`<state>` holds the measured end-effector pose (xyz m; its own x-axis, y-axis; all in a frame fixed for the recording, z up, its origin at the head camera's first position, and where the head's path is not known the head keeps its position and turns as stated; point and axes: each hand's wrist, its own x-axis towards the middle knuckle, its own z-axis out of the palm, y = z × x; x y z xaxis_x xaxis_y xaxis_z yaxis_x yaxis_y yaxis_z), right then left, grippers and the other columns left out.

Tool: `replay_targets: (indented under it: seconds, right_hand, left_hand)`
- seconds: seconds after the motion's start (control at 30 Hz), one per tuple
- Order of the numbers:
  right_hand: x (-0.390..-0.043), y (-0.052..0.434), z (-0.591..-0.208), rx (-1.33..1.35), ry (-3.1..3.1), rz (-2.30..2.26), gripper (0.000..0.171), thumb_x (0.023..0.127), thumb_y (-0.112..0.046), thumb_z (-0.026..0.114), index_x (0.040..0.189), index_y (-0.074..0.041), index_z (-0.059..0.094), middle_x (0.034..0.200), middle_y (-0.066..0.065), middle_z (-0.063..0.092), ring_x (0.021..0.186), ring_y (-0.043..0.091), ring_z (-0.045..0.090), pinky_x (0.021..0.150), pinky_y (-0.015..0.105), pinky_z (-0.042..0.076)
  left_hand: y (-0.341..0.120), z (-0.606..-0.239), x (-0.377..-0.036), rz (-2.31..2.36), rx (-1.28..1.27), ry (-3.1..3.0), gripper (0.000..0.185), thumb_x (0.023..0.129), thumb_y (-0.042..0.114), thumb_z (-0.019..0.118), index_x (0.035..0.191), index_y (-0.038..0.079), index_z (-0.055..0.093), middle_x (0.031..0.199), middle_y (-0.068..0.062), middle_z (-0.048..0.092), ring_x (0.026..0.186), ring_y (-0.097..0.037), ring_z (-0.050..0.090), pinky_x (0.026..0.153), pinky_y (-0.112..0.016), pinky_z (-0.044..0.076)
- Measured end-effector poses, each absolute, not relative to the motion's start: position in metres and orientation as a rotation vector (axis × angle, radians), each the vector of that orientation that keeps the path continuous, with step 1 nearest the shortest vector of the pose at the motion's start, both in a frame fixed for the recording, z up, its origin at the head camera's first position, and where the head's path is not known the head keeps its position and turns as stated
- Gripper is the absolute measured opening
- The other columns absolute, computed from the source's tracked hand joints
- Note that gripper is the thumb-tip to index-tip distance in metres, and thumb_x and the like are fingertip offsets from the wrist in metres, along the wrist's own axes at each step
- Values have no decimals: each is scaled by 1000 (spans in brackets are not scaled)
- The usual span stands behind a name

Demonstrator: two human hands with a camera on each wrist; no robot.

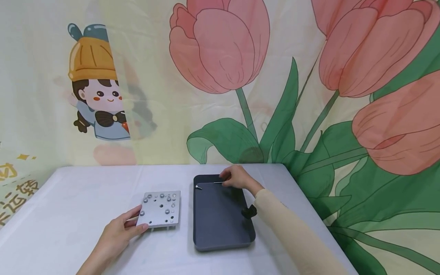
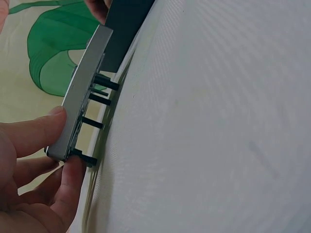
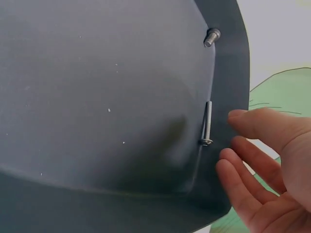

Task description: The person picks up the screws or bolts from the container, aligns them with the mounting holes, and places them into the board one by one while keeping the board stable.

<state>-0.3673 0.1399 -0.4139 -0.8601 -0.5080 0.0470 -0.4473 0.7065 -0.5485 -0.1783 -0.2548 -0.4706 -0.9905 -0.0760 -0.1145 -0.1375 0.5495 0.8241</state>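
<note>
In the head view, the right hand (image 1: pixel 237 178) is covering the end of the thin metal pin (image 1: pixel 217 182) at about 12 o'clock in the dark tray (image 1: pixel 220 229), so whether the fingers are touching it is staying unclear. In the right wrist view a small gap is showing between them. The small screws on the grey plate (image 1: pixel 160 208) are looking too tiny to tell apart. In the left wrist view, the picture's edge is cutting off the left hand (image 2: pixel 34 174) at 8 o'clock, and the plate's top face is staying hidden. Both arms are running off the bottom edge.
</note>
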Motion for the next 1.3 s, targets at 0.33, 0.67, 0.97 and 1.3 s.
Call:
replay_targets:
  seconds: [0.33,0.67,0.97,1.3]
  right_hand:
    - [-366,133,-428,-711,2880,-709,32,88,-4,85,119,0,78,109,13,79,105,30,73,93,42,58]
    - [-364,122,-432,-585,2899,-644,35,87,-8,86,121,-1,78,107,11,79,102,26,73,94,39,57]
    - [-365,111,-435,-515,2969,-577,20,88,-10,85,108,-5,83,99,8,78,99,26,69,91,40,57]
    - [-366,110,-440,-531,3005,-563,3,91,-8,83,94,-7,83,88,2,74,87,19,63,87,40,56]
  left_hand:
    - [-255,-475,-180,1395,-210,2722,93,90,43,86,164,9,41,146,-26,62,128,-35,66,89,-36,59]
    - [-255,-474,-180,1384,-199,2744,92,90,44,85,163,9,42,144,-26,64,128,-36,66,92,-37,58]
    - [-256,-472,-180,1435,-211,2701,94,90,44,86,164,10,40,145,-26,63,128,-35,65,77,-24,55]
    - [-255,-471,-181,1431,-206,2712,93,89,43,86,164,10,41,146,-25,63,128,-33,65,78,-22,55]
